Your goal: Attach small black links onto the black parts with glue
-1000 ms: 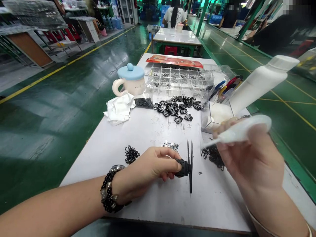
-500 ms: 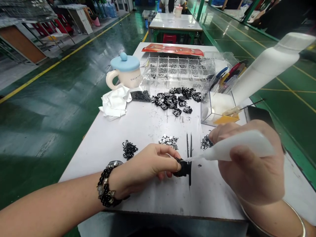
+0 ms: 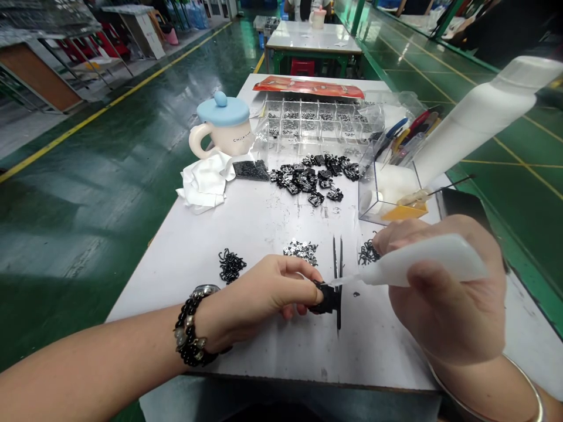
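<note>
Left hand (image 3: 259, 296): you hold a narrow pinch, thumb and fingertips closed on a small black clamp (image 3: 326, 299) with two thin black prongs (image 3: 337, 258). A beaded bracelet (image 3: 191, 328) circles your wrist.

Clamp location: over the white work table (image 3: 167, 305), towards its near edge, between your hands.

Clamp handling: it looks light and stiff. Take it by the thick body; the prongs look slender and easily knocked.

Right hand (image 3: 444, 299): your grip is closed and wraps a white squeeze bottle (image 3: 424, 264), held almost level.

Fine nozzle (image 3: 347, 280): it points left at the clamp. The tip seems to meet it, but it is too fine to be sure.

Bottle handling: probably light and soft-walled. Hold it by the belly, as you have it, and the nozzle will likely need a steady hand.

Loose parts: small heaps of black hooks (image 3: 231, 265), (image 3: 368, 253) and silvery pieces (image 3: 301, 251) lie around your hands, with a larger black pile (image 3: 310, 181) beyond.

Further up: a clear acrylic box (image 3: 387, 196) with a tilted white bottle (image 3: 475, 114), a compartment tray (image 3: 308, 120), a blue-lidded mug (image 3: 222, 111), a crumpled white cloth (image 3: 202, 181).

Far: another table (image 3: 312, 41), green floor (image 3: 132, 146).
</note>
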{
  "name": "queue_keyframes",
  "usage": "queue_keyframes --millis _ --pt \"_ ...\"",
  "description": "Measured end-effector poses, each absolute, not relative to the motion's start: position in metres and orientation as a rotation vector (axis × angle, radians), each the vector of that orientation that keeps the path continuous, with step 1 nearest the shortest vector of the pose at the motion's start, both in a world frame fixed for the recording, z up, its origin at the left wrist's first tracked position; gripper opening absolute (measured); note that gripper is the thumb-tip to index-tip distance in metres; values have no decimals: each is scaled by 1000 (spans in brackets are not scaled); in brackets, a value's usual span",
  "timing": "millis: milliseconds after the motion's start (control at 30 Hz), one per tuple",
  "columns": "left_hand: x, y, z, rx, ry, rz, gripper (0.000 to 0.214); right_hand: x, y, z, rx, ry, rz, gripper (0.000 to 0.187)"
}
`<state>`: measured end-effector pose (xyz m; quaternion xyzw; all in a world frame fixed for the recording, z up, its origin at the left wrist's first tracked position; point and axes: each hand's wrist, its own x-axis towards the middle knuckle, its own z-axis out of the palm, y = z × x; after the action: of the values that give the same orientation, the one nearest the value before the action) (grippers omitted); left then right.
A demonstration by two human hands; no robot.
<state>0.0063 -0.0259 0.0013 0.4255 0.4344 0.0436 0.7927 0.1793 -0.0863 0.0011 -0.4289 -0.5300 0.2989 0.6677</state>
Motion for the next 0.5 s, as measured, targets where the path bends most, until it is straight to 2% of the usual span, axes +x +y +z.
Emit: queue_keyframes --millis 500 --pt "6 -25 -1 917 930 107 15 180 -86 1 -954 -1196 674 16"
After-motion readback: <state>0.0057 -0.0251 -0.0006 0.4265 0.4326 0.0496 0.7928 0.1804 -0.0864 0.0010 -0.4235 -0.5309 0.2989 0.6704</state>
